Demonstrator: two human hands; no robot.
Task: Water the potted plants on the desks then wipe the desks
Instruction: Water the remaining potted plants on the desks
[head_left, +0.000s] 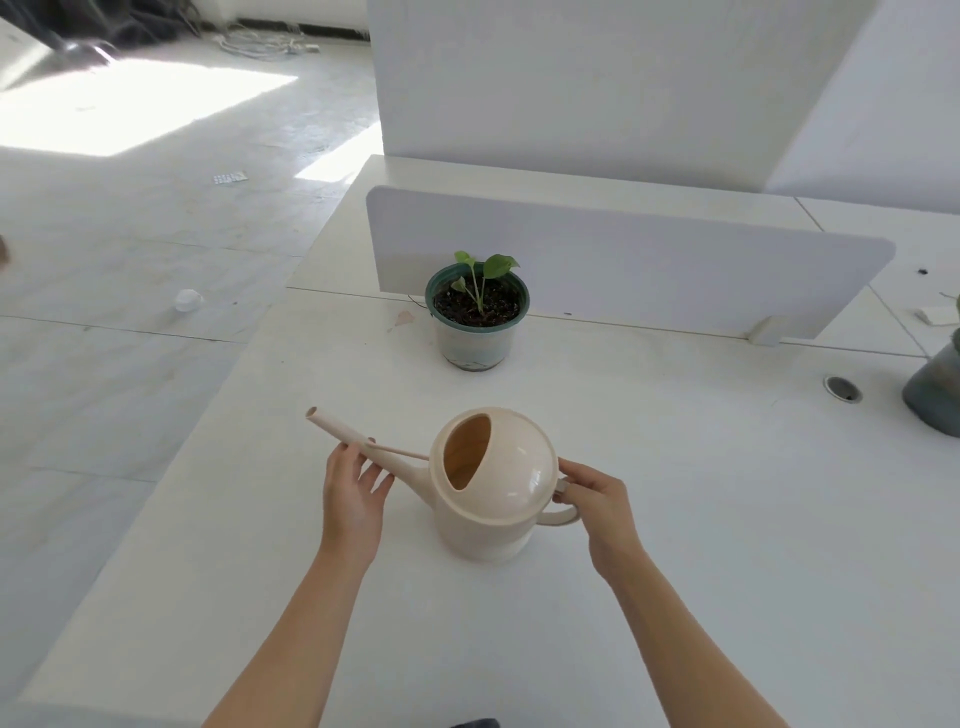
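Note:
A cream watering can (493, 493) stands upright on the white desk (701, 519), its spout pointing left and away. My right hand (597, 501) pinches the top of its handle on the right side. My left hand (353, 493) lies under the spout with straight fingers touching it. Beyond the can, a small green-leaved plant in a green-rimmed pot (477, 317) sits against the low white divider (649, 260). A second, grey pot (935, 389) is cut off at the right edge.
The desk's left edge drops to a pale floor (130, 364) with a small white object (188, 300) and cables further back. A round cable hole (842, 388) is set in the desk at right. A white partition wall (597, 78) rises behind the divider.

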